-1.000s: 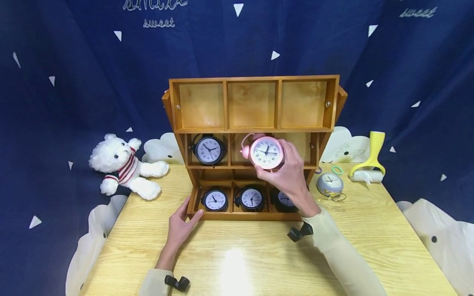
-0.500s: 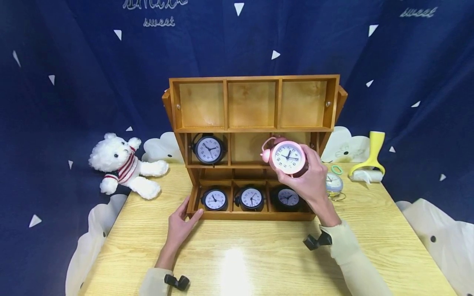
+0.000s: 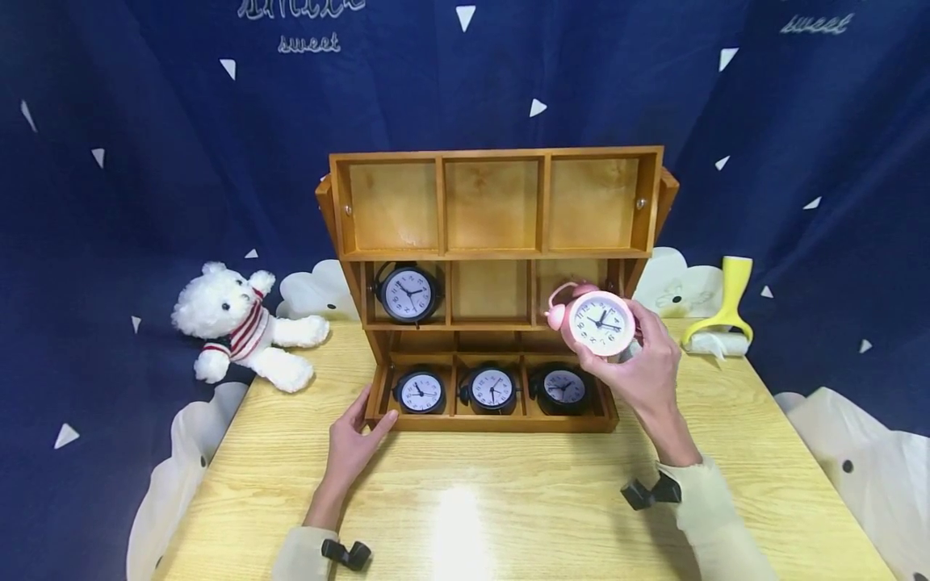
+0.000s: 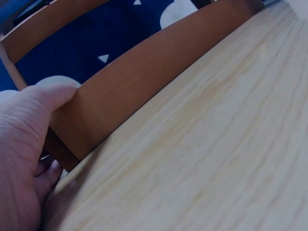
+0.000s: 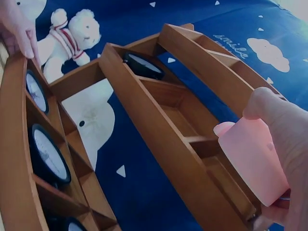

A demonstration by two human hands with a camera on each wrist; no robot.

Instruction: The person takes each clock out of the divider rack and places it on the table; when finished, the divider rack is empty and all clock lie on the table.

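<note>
My right hand [image 3: 643, 367] holds a pink twin-bell alarm clock [image 3: 601, 324] by its right side, in front of the right-hand middle compartment. Its white dial faces me in the head view; in the right wrist view only the pink casing [image 5: 255, 156] shows. At the front left corner of the wooden tiered shelf [image 3: 494, 423], my left hand [image 3: 354, 442] grips the low wall, thumb over the rim and fingers outside. A black alarm clock [image 3: 408, 294] stands in the left middle compartment. Three more black clocks, including the centre one [image 3: 492, 390], fill the bottom row.
Left of the shelf sits a white teddy bear [image 3: 240, 323] in a striped sweater. A yellow-handled lint roller [image 3: 726, 311] lies at the right on the wooden table [image 3: 465, 500]. Behind hangs a dark blue curtain [image 3: 465, 89]. My right hand hides the things behind it.
My right hand has carried the pink clock rightward and slightly down, from the centre middle compartment to the right one. The left hand has stayed at the shelf corner.
</note>
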